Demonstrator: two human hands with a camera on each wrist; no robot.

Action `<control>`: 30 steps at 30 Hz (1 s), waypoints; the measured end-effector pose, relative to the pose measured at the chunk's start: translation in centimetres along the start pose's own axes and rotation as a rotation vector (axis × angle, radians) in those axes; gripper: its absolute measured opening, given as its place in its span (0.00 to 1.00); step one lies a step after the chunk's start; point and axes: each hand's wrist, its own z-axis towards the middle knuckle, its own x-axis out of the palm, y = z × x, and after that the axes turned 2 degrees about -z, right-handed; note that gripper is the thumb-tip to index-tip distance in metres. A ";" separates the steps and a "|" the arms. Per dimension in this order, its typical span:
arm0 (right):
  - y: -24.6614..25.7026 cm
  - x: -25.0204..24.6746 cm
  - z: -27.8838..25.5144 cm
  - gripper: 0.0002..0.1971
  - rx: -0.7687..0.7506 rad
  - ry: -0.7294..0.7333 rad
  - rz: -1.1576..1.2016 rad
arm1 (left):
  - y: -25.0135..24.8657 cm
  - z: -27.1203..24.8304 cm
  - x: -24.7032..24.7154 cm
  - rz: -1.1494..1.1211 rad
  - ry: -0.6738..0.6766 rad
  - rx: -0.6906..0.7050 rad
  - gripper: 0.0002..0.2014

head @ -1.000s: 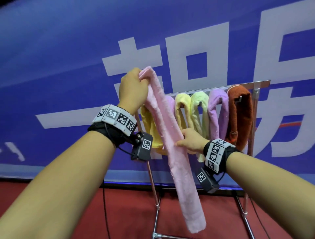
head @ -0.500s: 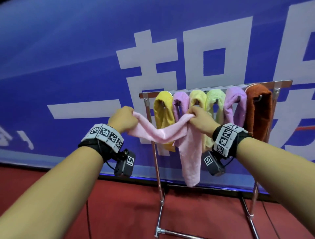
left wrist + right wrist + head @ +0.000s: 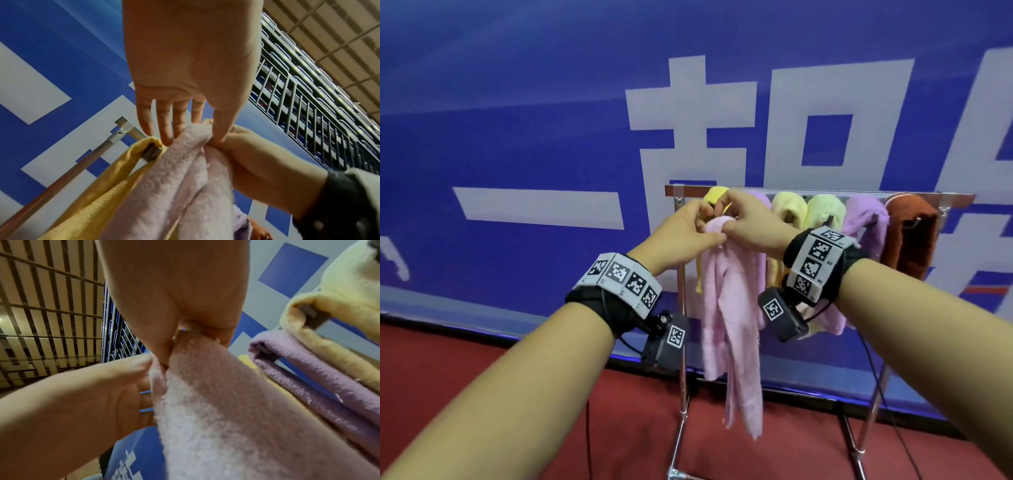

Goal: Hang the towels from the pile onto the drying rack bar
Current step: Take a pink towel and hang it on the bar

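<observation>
Pink towel [image 3: 726,308]: doubled at its middle, both tails hanging, just in front of rack bar [image 3: 685,189], likely ready to drape.
Left hand [image 3: 681,236], right hand [image 3: 748,226]: fingers clamped on fold.
Yellow towel [image 3: 714,196]: already hung on bar, behind hands.

— How many towels in all?
— Seven: a pink towel [image 3: 729,308] at the grip, plus six on the rack bar [image 3: 685,189] beyond it.
— Colours on the bar?
— Two yellow, two purple, one green, one rust-brown.
— Hands?
— Two, each wearing one marker wristband with one small camera under it.
</observation>
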 end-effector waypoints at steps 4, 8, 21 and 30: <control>-0.1 0.6 0.7 0.13 0.014 0.059 0.004 | 0.7 -0.5 0.4 0.054 -0.050 0.067 0.15; -0.1 0.4 0.5 0.13 -0.012 0.070 -0.018 | 0.9 -0.6 0.9 0.114 -0.074 0.122 0.15; -1.6 -1.5 -0.8 0.14 0.038 0.012 -0.058 | -0.1 -0.2 2.5 0.684 0.063 0.382 0.06; -2.6 -2.6 -2.4 0.15 -0.002 0.035 -0.224 | -0.8 0.2 3.4 0.988 0.025 0.345 0.09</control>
